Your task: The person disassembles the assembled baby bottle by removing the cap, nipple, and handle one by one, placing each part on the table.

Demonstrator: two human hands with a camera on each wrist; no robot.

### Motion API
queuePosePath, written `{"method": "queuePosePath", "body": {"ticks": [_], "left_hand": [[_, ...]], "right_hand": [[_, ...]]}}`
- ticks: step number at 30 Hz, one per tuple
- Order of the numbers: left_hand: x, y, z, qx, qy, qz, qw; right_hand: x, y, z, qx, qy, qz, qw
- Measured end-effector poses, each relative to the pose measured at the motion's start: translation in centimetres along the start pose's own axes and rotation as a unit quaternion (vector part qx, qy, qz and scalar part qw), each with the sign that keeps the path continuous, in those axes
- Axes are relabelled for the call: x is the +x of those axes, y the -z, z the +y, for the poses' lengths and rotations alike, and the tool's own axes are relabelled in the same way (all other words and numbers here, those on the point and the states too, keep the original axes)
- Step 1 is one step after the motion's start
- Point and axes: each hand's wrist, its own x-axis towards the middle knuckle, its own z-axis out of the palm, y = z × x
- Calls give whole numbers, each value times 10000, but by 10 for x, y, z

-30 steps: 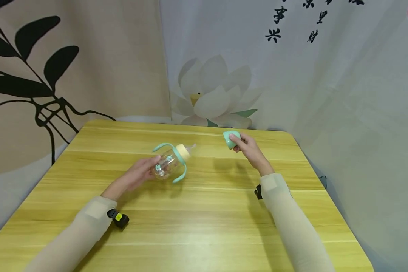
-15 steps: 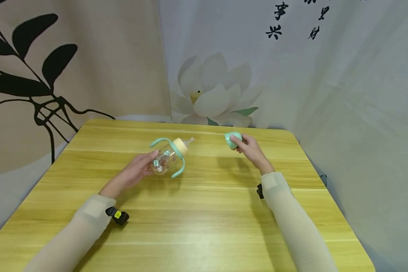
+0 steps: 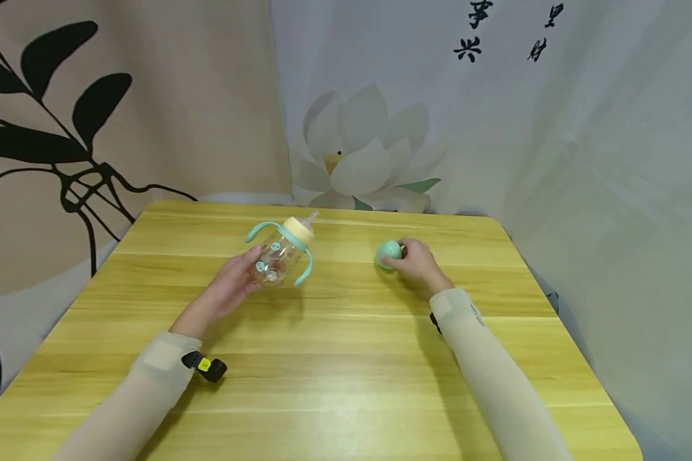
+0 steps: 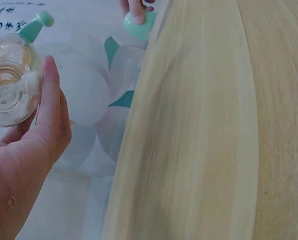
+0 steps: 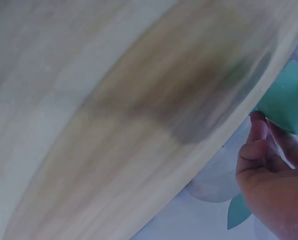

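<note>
A clear baby bottle with mint-green handles, a cream collar and an uncovered nipple is tilted above the table, nipple pointing up and to the right. My left hand grips it near its base; the left wrist view shows the bottle's round bottom beside the fingers. To the right, my right hand holds a mint-green bottle cap, its domed end upward, low over the table. Whether the cap touches the tabletop I cannot tell. In the right wrist view, fingers and thumb pinch the cap from the side.
A yellow wood-grain table lies under both hands. Behind its far edge hangs a pale cloth printed with a lotus, dark leaves and black characters. A small black camera is strapped at the left wrist.
My right hand has lowered the cap toward the table and turned its dome upward. My left hand has raised the bottle slightly and tipped it more upright.
</note>
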Motion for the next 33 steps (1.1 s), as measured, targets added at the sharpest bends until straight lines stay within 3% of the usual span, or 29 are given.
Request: {"method": "queuePosePath", "body": {"ticks": [20, 26, 30, 33], "left_hand": [[6, -2, -12, -159, -125, -6, 9998], [5, -4, -10, 49, 14, -18, 10000], [4, -4, -10, 167, 88, -9, 9998], [3, -4, -10, 175, 70, 0, 9998]], "right_hand": [[-4, -12, 5, -215, 55, -273, 9994], [-6, -11, 6, -171, -43, -319, 9993], [-9, -6, 2, -72, -216, -176, 9996], [-10, -2, -8, -77, -130, 126, 9998]]}}
